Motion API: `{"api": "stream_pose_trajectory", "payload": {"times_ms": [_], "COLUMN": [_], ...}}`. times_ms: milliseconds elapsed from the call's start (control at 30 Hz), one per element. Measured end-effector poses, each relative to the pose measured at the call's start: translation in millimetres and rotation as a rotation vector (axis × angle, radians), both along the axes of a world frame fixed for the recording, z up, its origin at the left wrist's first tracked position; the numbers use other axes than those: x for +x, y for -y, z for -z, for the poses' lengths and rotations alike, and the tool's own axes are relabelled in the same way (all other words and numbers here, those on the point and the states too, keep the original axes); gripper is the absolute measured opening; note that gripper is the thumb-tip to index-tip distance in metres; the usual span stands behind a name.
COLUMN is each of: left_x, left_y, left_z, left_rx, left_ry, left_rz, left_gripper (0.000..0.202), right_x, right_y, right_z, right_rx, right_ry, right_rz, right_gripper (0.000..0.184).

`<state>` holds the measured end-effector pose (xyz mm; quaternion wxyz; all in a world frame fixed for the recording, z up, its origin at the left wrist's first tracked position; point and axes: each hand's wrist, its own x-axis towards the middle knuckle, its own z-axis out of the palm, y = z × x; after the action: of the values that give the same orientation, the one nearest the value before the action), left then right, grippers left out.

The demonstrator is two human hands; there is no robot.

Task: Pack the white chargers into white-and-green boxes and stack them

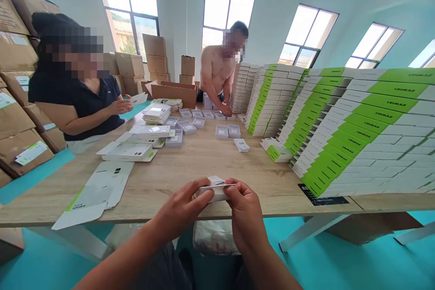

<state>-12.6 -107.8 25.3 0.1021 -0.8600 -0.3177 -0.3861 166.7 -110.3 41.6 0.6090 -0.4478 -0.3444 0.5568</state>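
My left hand (181, 208) and my right hand (245, 210) both pinch a small white folded carton (215, 189) over the near edge of the wooden table (204, 163). Fingers of each hand are closed on its ends. Flat unfolded white-and-green box blanks (97, 190) lie on the table to the left of my hands. Small white trays (227, 131) are scattered across the middle of the table.
Leaning rows of white-and-green boxes (353, 131) fill the table's right side. One person in a dark shirt (84, 99) sits at the left; another person (219, 79) stands at the far end. Brown cartons (16, 99) are stacked at the left and by the windows.
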Motion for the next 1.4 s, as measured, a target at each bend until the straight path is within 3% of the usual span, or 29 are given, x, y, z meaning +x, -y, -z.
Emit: {"api": "stream_pose_trajectory", "payload": {"times_ms": [67, 133, 233, 333, 533, 700, 800, 933, 1167, 1267, 1333, 1400], "left_x": [-0.4, -0.6, -0.2, 1.7, 4.2, -3.4, -9.9, -14.2, -15.1, -18.3, -21.5, -24.1], "left_y": [1.6, 2.6, 3.4, 4.1, 4.0, 1.1, -1.3, -8.1, -24.0, -28.6, -32.8, -40.4], "left_z": [-0.4, -2.1, -3.1, -0.2, 9.7, 11.5, 10.9, 9.5, 3.0, -0.4, -3.4, -4.8], "left_rx": [0.028, 0.020, 0.008, 0.018, -0.002, -0.056, -0.044, -0.029, -0.172, -0.368, -0.467, -0.399], "left_ry": [0.053, 0.084, 0.092, 0.092, 0.134, 0.138, 0.142, 0.250, 0.369, 0.531, 0.581, 0.487], "left_rz": [0.028, 0.041, 0.052, 0.044, 0.048, 0.088, 0.078, -0.003, -0.023, 0.075, 0.149, 0.128], "left_gripper": [0.027, 0.027, 0.027, 0.026, 0.025, 0.030, 0.037, 0.036, 0.030, 0.054, 0.056, 0.056], "right_x": [1.8, 10.0, 27.2, 37.5, 26.0, 19.8, 27.1, 37.2, 41.3, 46.7, 48.8, 47.2], "right_y": [0.5, 1.4, 1.4, -0.3, 1.0, -2.0, -11.2, -26.7, -39.1, -42.5, -45.3, -49.7], "right_z": [5.5, 11.2, 14.6, 10.4, 7.6, 11.1, 11.8, 13.8, 10.2, 7.4, 6.5, 8.0], "right_rx": [0.085, 0.328, 0.710, 0.815, 0.738, 0.775, 0.779, 0.728, 0.838, 0.726, 0.586, 0.436], "right_ry": [0.086, 0.254, 0.616, 0.858, 0.842, 0.834, 0.810, 0.841, 0.842, 0.771, 0.661, 0.493], "right_rz": [0.023, 0.042, -0.046, -0.116, 0.078, 0.178, 0.065, -0.175, -0.144, -0.140, -0.171, -0.239], "right_gripper": [0.022, 0.018, 0.015, 0.017, 0.007, 0.005, 0.006, 0.030, 0.034, 0.037, 0.038, 0.038]}}
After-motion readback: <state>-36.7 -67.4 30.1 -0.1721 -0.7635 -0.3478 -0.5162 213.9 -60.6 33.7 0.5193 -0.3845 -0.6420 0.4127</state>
